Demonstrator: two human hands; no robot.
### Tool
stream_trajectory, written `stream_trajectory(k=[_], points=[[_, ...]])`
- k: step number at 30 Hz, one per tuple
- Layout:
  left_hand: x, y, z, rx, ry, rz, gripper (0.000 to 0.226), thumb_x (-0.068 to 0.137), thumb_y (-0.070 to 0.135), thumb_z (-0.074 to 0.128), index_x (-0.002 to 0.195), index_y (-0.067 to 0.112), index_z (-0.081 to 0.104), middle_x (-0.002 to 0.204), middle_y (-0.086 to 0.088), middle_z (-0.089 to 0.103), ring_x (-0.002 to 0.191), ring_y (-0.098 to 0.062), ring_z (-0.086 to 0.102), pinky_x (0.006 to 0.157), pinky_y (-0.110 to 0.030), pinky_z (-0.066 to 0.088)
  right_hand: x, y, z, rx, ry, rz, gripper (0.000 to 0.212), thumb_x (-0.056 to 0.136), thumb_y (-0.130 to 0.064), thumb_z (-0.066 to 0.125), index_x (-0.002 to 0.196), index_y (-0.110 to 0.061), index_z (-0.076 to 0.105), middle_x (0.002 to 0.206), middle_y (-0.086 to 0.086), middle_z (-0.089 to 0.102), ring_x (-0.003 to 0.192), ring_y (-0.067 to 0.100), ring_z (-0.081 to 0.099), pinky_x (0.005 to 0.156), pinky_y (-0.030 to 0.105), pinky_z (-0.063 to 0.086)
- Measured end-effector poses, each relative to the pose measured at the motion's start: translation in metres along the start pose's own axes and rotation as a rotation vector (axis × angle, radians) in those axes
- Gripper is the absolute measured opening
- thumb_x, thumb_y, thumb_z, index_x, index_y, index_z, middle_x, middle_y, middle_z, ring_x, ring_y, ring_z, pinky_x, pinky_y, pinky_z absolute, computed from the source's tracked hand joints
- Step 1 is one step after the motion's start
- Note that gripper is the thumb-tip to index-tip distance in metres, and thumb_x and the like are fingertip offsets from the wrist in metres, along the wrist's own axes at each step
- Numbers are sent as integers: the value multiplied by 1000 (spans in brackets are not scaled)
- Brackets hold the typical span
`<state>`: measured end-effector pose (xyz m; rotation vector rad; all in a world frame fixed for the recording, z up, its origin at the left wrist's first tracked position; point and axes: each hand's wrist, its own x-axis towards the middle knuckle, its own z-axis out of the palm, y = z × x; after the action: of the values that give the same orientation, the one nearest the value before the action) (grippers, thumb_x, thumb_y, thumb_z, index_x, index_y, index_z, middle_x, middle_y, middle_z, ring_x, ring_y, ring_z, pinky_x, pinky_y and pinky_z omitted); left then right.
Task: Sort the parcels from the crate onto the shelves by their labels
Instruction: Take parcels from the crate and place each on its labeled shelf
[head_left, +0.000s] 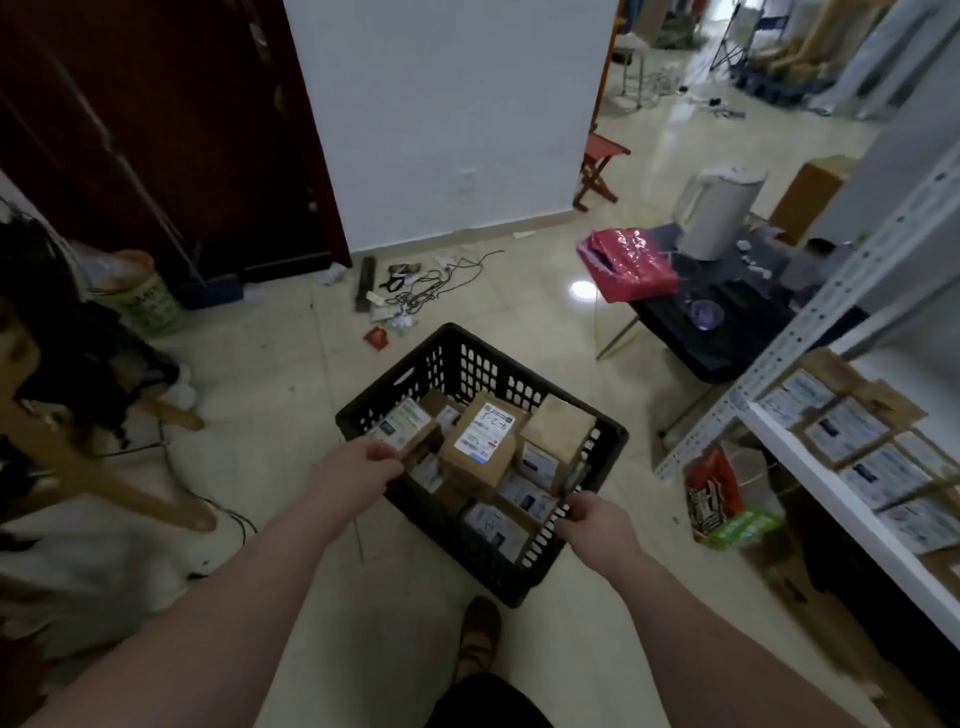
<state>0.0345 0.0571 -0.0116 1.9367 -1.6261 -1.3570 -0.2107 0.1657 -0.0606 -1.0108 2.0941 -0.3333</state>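
Observation:
A black plastic crate (467, 358) stands on the tiled floor in front of me, holding several brown cardboard parcels with white labels. The topmost parcel (480, 436) shows a handwritten code on its label. My left hand (361, 465) is closed on the crate's near-left rim, right beside a small labelled parcel (408, 423). The crate's near-right rim is gripped by my right hand (592, 522). On the right, a white metal shelf (826, 493) carries several labelled parcels (852, 434) in rows.
A low black table (727, 332) with a white kettle (714, 213) and a red bag (631, 265) stands behind the crate to the right. Cables (426, 286) litter the floor. Snack bags (722, 504) lie under the shelf. A wooden stool leg (119, 493) is at left; my shoe (478, 639) is near the crate.

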Motion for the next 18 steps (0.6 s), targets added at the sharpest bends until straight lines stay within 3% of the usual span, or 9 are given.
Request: stream_trajectory(k=[2, 4, 7, 11, 13, 16, 18], points=[[32, 6, 1, 35, -26, -44, 31, 87, 18, 63, 117, 14, 59, 104, -11, 58, 87, -25, 56, 78, -36, 49, 27, -5, -4, -19, 15, 10, 40, 93, -22, 58, 131, -12, 57, 117, 9, 65, 108, 24, 60, 73, 22, 38], [63, 16, 6, 53, -84, -92, 46, 87, 20, 64, 130, 15, 51, 108, -8, 54, 88, -22, 52, 73, -31, 45, 52, -9, -8, -10, 9, 57, 44, 94, -23, 57, 136, -12, 52, 128, 10, 62, 116, 25, 57, 82, 25, 42], [105, 35, 20, 89, -155, -125, 48, 88, 21, 62, 133, 16, 47, 102, -3, 55, 84, -15, 54, 64, -26, 44, 86, -16, -14, 45, -23, 141, 45, 95, -25, 58, 137, -12, 51, 130, 11, 59, 114, 27, 57, 89, 32, 48], [160, 51, 45, 83, -232, -151, 44, 85, 27, 65, 126, 22, 50, 110, -4, 60, 98, -22, 60, 85, -35, 53, 140, -26, -25, 147, -8, 241, 55, 92, -30, 62, 141, -12, 44, 123, 10, 59, 99, 25, 56, 85, 37, 49], [183, 49, 56, 94, -257, -159, 49, 79, 33, 69, 123, 26, 48, 119, -6, 58, 106, -24, 57, 92, -39, 51, 166, -28, -26, 193, 8, 304, 62, 91, -34, 63, 143, -11, 38, 128, 13, 55, 103, 28, 55, 92, 41, 49], [227, 28, 71, 247, -236, -179, 101, 49, 60, 65, 139, 24, 37, 134, -8, 50, 118, -28, 50, 97, -46, 47, 201, -27, -20, 273, 19, 413, 84, 84, -39, 71, 150, -14, 26, 145, 16, 42, 127, 36, 45, 104, 49, 42], [248, 22, 77, 281, -244, -225, 104, 48, 61, 63, 141, 25, 35, 136, -10, 49, 119, -30, 49, 97, -43, 46, 222, -26, -11, 331, 25, 492, 97, 80, -44, 73, 154, -19, 15, 152, 16, 32, 134, 38, 37, 108, 51, 38]])
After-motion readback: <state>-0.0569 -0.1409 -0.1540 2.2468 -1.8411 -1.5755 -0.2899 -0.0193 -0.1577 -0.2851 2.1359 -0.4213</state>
